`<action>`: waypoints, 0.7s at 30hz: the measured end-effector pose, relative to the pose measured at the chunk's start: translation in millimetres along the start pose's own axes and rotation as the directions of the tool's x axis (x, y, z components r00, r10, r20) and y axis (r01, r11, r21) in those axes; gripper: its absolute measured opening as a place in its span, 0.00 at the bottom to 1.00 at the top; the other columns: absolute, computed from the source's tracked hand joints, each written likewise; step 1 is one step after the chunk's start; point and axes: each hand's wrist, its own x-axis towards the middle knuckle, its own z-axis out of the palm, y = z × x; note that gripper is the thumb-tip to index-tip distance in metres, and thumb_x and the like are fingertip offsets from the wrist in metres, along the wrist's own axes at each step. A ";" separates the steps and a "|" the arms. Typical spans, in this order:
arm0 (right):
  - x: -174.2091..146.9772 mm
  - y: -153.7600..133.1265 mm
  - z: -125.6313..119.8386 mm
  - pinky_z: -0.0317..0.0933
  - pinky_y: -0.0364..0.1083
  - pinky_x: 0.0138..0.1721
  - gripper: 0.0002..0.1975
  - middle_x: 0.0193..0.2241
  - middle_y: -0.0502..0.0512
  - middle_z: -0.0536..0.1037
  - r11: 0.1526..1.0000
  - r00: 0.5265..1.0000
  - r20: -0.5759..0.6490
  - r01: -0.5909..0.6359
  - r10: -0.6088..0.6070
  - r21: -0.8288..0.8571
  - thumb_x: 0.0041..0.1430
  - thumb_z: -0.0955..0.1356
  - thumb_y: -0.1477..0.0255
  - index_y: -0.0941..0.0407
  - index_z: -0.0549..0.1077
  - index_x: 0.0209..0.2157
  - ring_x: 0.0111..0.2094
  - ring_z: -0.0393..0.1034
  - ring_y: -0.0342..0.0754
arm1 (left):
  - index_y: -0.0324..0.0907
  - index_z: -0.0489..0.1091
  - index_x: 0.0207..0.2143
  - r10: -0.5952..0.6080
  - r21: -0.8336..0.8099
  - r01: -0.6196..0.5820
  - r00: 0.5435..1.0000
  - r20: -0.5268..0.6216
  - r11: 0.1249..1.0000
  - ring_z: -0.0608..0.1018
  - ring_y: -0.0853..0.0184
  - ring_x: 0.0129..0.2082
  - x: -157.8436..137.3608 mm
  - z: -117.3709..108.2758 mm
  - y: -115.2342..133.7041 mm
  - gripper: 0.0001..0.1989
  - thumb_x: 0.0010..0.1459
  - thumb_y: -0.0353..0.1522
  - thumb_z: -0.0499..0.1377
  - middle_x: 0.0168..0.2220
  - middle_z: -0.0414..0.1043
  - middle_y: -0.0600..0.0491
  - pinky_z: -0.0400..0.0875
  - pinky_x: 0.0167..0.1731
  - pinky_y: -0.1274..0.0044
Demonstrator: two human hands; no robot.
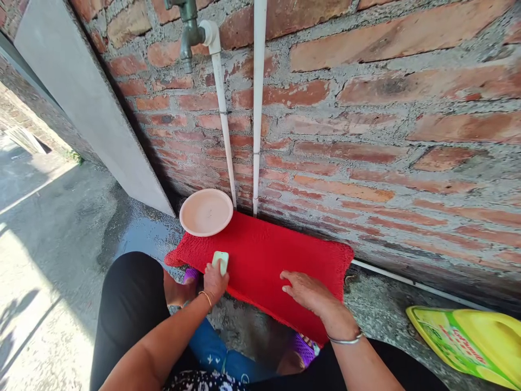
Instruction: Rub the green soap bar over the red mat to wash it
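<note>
A red, textured cloth (264,255) lies spread out flat in front of me, close to the brick wall. My left hand (215,281) is closed around a pale green bar of soap (221,260) over the cloth's left part. Above the right part of the cloth is my right hand (305,292), with fingers stretched out and nothing in it; whether it touches the fabric I cannot tell. A pale pink basin (206,213) stands at the cloth's far left corner, overlapping its edge in view.
A tap (188,38) and white pipes (259,108) run along the brick wall (366,125). A grey board (89,103) leans at the left. On the right lies a yellow-green detergent package (468,342). The concrete floor (138,233) looks wet near the basin.
</note>
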 end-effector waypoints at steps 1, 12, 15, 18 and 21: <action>0.5 -0.8 0.8 0.62 0.51 0.55 0.21 0.56 0.61 0.75 1.000 1.000 0.000 0.002 -0.002 -0.003 0.62 0.62 0.72 0.54 0.72 0.56 0.56 0.69 0.55 | 0.48 0.64 0.60 0.121 -0.010 -0.120 0.991 0.051 0.993 0.74 0.59 0.48 -11.8 10.8 9.8 0.27 0.58 0.37 0.60 0.49 0.69 0.47 0.68 0.48 0.72; -4.7 -0.3 6.5 0.61 0.55 0.57 0.23 0.56 0.65 0.74 1.000 1.000 -0.024 -0.011 0.011 -0.028 0.62 0.61 0.73 0.57 0.71 0.58 0.57 0.69 0.59 | 0.41 0.63 0.60 -0.131 -0.095 0.124 0.989 -0.065 0.988 0.77 0.55 0.45 36.7 -29.3 -5.8 0.24 0.64 0.38 0.54 0.45 0.70 0.41 0.70 0.43 0.69; -4.6 2.2 7.1 0.61 0.54 0.58 0.23 0.57 0.63 0.73 1.000 0.999 -0.039 0.001 -0.002 -0.030 0.63 0.61 0.73 0.55 0.71 0.58 0.57 0.68 0.57 | 0.35 0.60 0.62 -0.266 -0.109 0.258 0.962 -0.067 0.960 0.77 0.51 0.45 52.1 -40.0 -3.3 0.25 0.67 0.38 0.49 0.47 0.69 0.36 0.69 0.40 0.67; -1.8 1.8 6.9 0.62 0.53 0.57 0.22 0.56 0.63 0.74 1.000 0.999 -0.036 0.002 -0.002 -0.010 0.63 0.62 0.72 0.54 0.71 0.57 0.56 0.69 0.57 | 0.35 0.57 0.64 -0.175 -0.106 0.172 0.984 -0.025 0.979 0.75 0.52 0.49 40.1 -27.0 23.2 0.26 0.66 0.37 0.50 0.51 0.67 0.36 0.69 0.43 0.67; 2.3 0.4 8.8 0.62 0.54 0.56 0.22 0.55 0.64 0.75 1.000 0.999 -0.051 0.008 -0.008 -0.004 0.62 0.62 0.73 0.55 0.72 0.57 0.56 0.70 0.57 | 0.46 0.62 0.62 0.047 -0.123 -0.039 0.997 0.069 0.992 0.73 0.58 0.51 14.1 -3.7 54.4 0.28 0.59 0.39 0.59 0.52 0.67 0.44 0.67 0.47 0.72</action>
